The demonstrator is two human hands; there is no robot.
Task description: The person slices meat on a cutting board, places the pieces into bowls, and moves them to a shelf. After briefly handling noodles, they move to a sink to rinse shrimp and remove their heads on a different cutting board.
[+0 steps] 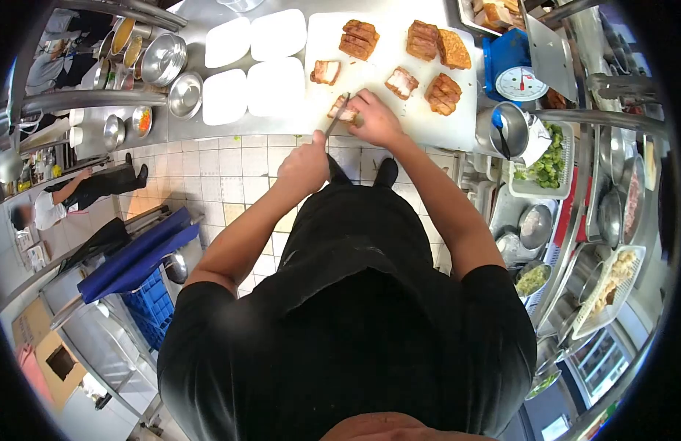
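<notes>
My left hand point(304, 165) grips a knife point(338, 116), its blade angled up onto a small piece of roast pork point(343, 112). My right hand point(376, 117) presses down on that piece at the near edge of a white cutting board point(458, 125). Several more slabs of crisp-skinned pork lie on the board: one point(359, 38) at the far left, one point(423, 38) at the far middle, one point(443, 93) on the right. A smaller cut piece point(325, 71) lies left of the knife.
White plates point(248, 62) sit left of the board, with steel bowls point(164, 59) beyond them. A blue scale point(513, 70) and a basket of green vegetables point(550, 162) stand on the right. Another person point(68, 198) works at far left. A blue crate point(153, 301) stands on the floor.
</notes>
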